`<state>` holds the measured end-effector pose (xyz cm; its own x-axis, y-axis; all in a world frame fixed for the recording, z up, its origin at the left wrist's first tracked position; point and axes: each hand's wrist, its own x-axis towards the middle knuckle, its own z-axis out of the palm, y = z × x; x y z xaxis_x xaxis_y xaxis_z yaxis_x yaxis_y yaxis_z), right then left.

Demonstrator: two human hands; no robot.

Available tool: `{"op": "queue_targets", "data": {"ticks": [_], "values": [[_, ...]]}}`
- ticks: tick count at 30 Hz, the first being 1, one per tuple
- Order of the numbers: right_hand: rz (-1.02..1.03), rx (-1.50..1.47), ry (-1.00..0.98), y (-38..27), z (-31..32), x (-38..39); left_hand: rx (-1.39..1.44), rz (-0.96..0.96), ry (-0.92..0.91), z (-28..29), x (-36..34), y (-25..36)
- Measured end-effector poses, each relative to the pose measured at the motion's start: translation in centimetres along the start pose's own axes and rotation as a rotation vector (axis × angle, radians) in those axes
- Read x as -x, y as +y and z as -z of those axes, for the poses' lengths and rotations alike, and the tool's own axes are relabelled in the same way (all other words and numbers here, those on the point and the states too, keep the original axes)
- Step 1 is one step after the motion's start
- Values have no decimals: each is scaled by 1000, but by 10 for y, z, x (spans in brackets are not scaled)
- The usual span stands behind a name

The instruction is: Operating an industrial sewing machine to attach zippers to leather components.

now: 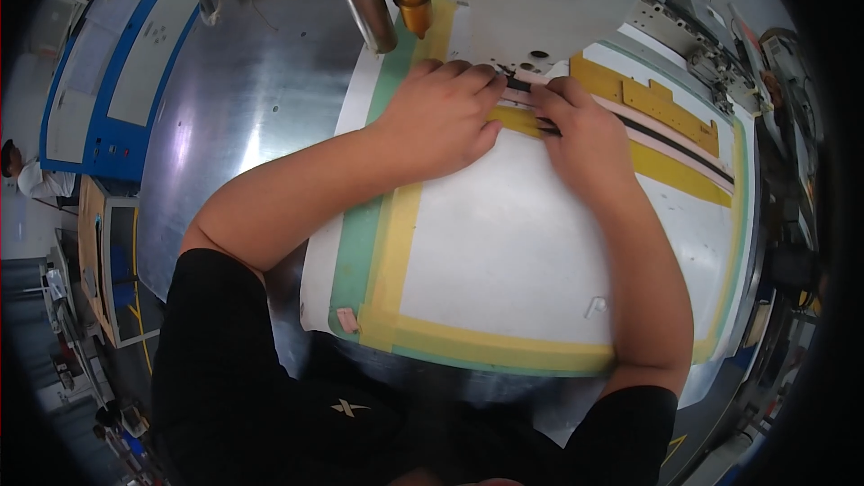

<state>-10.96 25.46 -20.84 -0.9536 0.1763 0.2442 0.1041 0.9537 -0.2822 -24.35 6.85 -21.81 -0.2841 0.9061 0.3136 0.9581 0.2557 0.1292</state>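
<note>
My left hand (441, 117) bends its fingers over the upper end of a black strip (666, 139) that lies along a pale pink band (711, 171). Its thumb is apart and its fingertips are partly hidden. My right hand (585, 144) curls at the strip just to the right, with a small dark item under its fingers, too hidden to name. Yellow plates (670, 171) flank the band on a white board (495, 243) edged with green and yellow tape.
A machine head (549, 13) with a brass nozzle (414, 9) and a steel cylinder (364, 0) overhangs my hands. A steel table (207, 126), a blue-and-white cabinet (135, 63) and another person (36, 180) are at the left. A rail mechanism (693, 45) borders the right.
</note>
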Motion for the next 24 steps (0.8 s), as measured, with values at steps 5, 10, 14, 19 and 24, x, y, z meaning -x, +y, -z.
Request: {"op": "queue_targets", "data": {"ticks": [5, 10, 14, 19, 24], "values": [[-12, -8, -16, -1, 2, -2, 24, 35, -60, 2, -3, -1], [-3, 25, -19, -1, 2, -1, 23, 50, -87, 7, -4, 2], [2, 40, -1, -5, 0, 1, 46, 66, -78, 6, -3, 2], [4, 79, 18, -7, 0, 1, 8, 59, -76, 5, -2, 3], [10, 81, 35, -10, -1, 0, 2, 57, -69, 5, 0, 3]]}}
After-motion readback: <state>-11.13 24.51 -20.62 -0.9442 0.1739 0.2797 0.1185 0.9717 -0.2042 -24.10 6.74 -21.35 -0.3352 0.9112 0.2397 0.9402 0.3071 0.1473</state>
